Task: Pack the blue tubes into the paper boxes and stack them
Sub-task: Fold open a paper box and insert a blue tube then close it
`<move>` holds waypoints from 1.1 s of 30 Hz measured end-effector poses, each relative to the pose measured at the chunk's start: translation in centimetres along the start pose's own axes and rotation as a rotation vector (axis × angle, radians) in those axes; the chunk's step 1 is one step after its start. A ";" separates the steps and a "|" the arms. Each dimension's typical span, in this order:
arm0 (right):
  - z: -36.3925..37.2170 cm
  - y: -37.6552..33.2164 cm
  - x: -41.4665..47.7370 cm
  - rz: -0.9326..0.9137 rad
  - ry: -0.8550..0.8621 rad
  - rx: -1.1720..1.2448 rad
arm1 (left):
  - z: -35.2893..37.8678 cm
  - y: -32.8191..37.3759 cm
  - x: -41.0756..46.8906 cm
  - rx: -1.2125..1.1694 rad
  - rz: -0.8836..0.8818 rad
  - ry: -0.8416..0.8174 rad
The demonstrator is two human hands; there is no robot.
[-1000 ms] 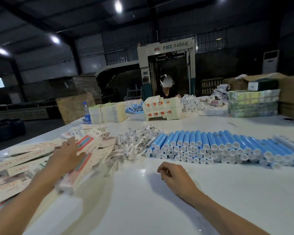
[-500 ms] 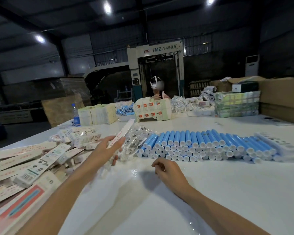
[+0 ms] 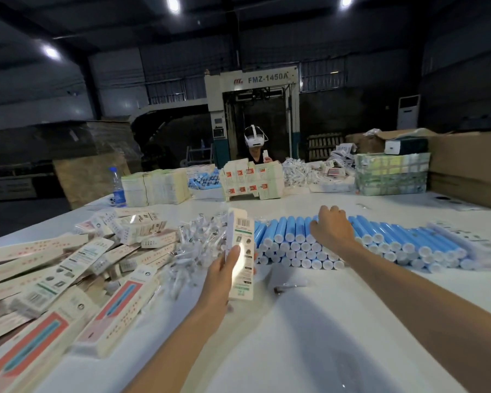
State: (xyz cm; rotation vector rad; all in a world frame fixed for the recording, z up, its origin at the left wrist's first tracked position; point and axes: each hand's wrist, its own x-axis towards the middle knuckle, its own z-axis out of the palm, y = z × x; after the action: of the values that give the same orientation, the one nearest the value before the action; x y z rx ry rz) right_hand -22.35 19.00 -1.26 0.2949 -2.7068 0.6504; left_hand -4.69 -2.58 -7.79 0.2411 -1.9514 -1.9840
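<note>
A long stack of blue tubes [image 3: 394, 242] with white caps lies across the middle of the white table [image 3: 309, 321]. My right hand [image 3: 330, 228] is on top of the stack near its left end, fingers curled over a tube and thumb against its side. My left hand [image 3: 220, 275] holds one flat paper box [image 3: 240, 251] upright, barcode side toward me, just left of the tubes. A big heap of flat paper boxes [image 3: 68, 268] covers the table's left side.
Clear plastic packets [image 3: 196, 242] are heaped between the boxes and the tubes, and a small dark piece [image 3: 288, 285] lies near the tube caps. Across the table sit a person [image 3: 255, 148], stacked boxes [image 3: 253, 181], a water bottle [image 3: 116, 187] and cardboard cartons [image 3: 468, 163].
My left hand lifted one flat box from the heap and brought it upright toward the middle. My right hand left the bare table and reached forward onto the tubes.
</note>
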 end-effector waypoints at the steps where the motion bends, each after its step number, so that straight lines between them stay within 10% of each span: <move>1: 0.1 -0.1 0.5 0.017 -0.050 -0.075 | -0.2 -0.5 0.2 0.007 -0.028 -0.004; 16: -1.0 -2.3 4.9 -0.074 -0.408 -0.367 | -0.3 -1.9 0.9 -0.005 -0.024 -0.076; 33: -0.9 -0.8 -4.2 -0.186 -0.180 -0.308 | 0.6 -1.1 0.1 -0.097 0.042 -0.125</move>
State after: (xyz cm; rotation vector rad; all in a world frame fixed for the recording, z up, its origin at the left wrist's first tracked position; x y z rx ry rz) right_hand -18.02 19.25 -1.72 0.5385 -2.8489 0.1572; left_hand -5.17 -2.07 -8.81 0.0530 -1.9103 -2.1057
